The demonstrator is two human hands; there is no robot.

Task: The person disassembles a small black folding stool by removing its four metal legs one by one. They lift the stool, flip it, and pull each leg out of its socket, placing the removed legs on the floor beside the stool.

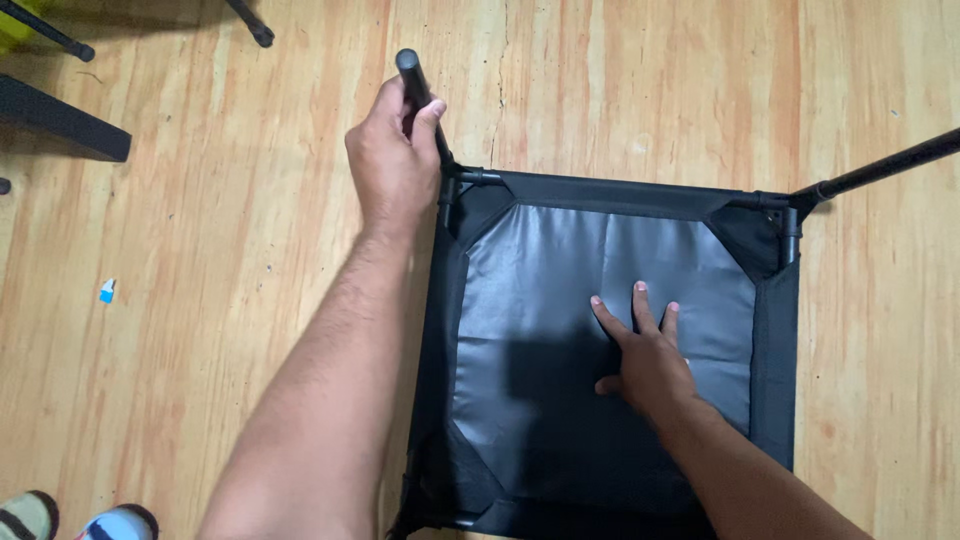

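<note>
The person works over a square black folding frame (610, 350) with a dark fabric panel, lying flat on a wooden floor (250, 300). The left hand (395, 160) is closed in a fist around a black leg tube (415, 85) that rises from the frame's far-left corner. The right hand (645, 355) lies flat on the middle of the fabric panel, fingers spread, pressing down. A second leg tube (880, 170) juts out from the frame's far-right corner.

Several things could go wrong. The frame sits on smooth boards, and only the flat right hand pins it; a hard pull or twist on the gripped tube could make the whole frame slide or pivot. The left thumb lies close to the corner joint (450, 185) of the frame, so a tube that snaps into or out of its socket could pinch skin. Forcing the tube at an angle could strain that joint or tear the fabric sleeve beside it. A small blue-and-white scrap (107, 291) lies well left of the frame, and other dark tubes (60, 120) lie beyond its far-left side, where feet could catch them.
</note>
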